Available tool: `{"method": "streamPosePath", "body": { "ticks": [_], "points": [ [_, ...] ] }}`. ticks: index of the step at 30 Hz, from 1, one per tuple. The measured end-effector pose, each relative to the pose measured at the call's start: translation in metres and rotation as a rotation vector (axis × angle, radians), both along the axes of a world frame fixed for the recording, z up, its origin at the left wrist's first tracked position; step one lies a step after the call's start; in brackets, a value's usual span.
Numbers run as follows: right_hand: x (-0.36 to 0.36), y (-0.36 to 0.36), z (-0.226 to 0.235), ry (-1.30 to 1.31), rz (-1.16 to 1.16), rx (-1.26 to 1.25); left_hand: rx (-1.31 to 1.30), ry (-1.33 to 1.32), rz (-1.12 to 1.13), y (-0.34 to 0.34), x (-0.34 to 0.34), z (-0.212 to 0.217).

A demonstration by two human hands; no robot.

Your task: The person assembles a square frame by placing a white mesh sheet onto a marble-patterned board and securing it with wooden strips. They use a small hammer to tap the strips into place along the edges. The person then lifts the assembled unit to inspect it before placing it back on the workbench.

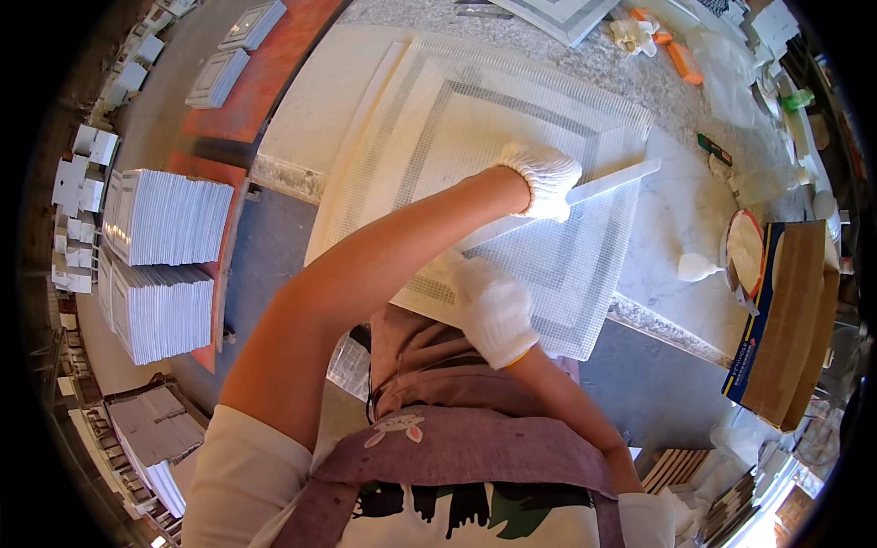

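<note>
A mosaic sheet (438, 151) of tiny pale tiles, with grey bands forming a rectangular frame, lies over the worktable and reaches its near edge. Across it slants a long, narrow pale straight strip (610, 184). My left hand (545, 180), in a white knitted glove, is curled over the middle of this strip; its fingertips are hidden. Close to my body, my right hand (496, 312), gloved too, lies at the sheet's near part beside the strip's lower end. Its fingers point away from me, but their tips are too unclear to read.
Stacks of white panels (174, 219) stand on orange boards at left. At right are a cardboard box (784, 329), a round container of pale material (744, 254), a white scraper-like piece (698, 267) and a green-and-black cutter (714, 149). Orange blocks (683, 63) lie at the far right.
</note>
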State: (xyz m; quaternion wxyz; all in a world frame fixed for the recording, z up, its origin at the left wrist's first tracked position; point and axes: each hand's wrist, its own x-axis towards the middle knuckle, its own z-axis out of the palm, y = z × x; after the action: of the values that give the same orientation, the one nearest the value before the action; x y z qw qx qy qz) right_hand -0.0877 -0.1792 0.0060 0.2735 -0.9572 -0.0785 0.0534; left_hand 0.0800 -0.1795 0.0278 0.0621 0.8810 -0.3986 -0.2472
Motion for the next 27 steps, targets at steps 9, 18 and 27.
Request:
{"method": "streamPosePath", "body": {
  "ticks": [9,18,27],
  "points": [
    [-0.005,-0.020,-0.006,-0.067,-0.003,0.213,0.017,0.051,-0.009,-0.001,0.000,0.009],
    [-0.037,-0.156,-0.003,0.278,-0.518,0.969,-0.203,-0.092,0.011,0.014,-0.012,-0.005],
    [-0.004,-0.221,-0.029,0.028,-0.790,1.440,-0.101,-0.203,0.074,0.039,-0.022,0.001]
  ]
}}
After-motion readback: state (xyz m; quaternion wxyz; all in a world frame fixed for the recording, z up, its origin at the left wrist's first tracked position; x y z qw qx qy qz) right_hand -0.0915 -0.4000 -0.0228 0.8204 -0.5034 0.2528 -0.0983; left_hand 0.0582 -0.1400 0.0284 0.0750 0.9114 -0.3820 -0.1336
